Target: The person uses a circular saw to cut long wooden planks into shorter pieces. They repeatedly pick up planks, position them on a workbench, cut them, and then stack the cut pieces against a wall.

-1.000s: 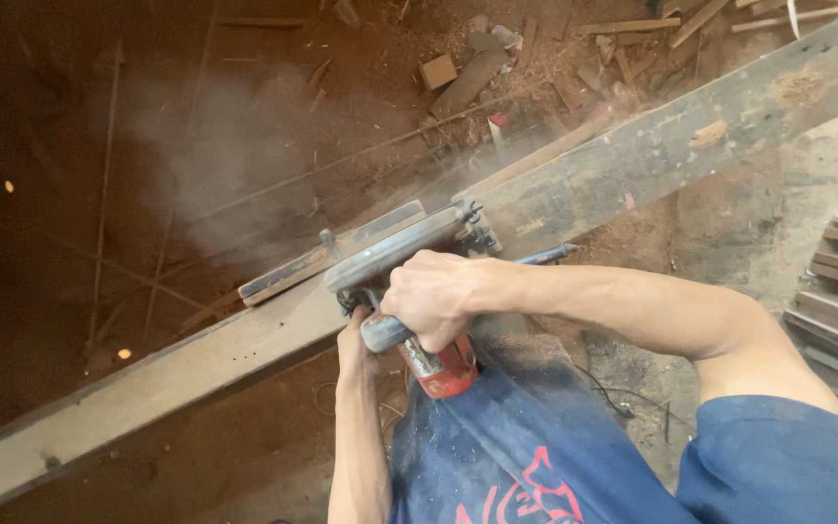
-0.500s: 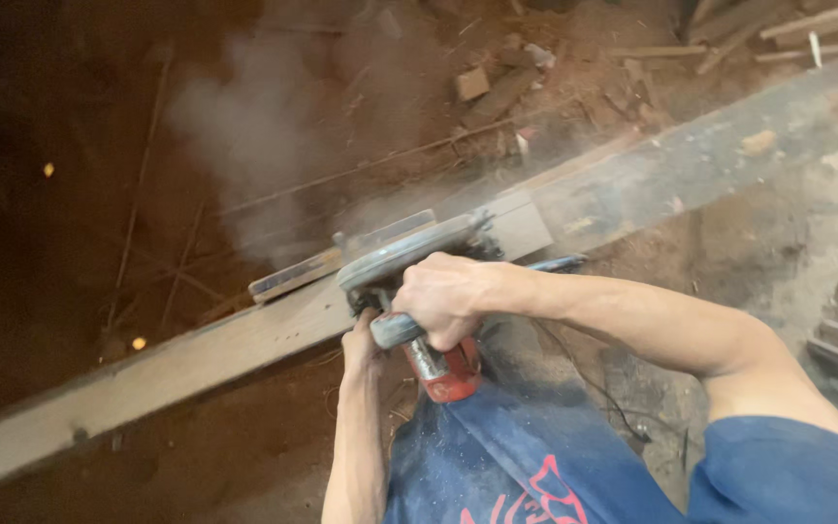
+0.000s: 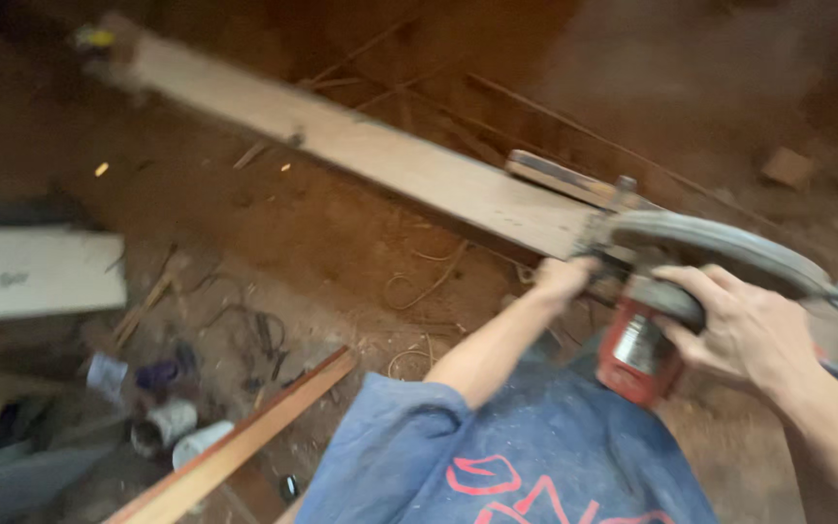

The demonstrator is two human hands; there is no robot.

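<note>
The right hand [image 3: 744, 330] sits at about four o'clock in the view, its fingers curled around the grey handle of a red-bodied circular saw [image 3: 676, 281]. The left hand [image 3: 563, 278], just toward nine o'clock of the saw, touches the tool where it meets the long wooden plank [image 3: 361, 150]; blur hides how far its fingers close. The plank runs from the saw toward ten o'clock over the dirt floor [image 3: 322, 243]. A reddish wooden strip [image 3: 235, 446] lies at seven o'clock.

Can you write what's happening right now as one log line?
right hand: grips saw handle | left hand: at saw | saw: on plank
</note>
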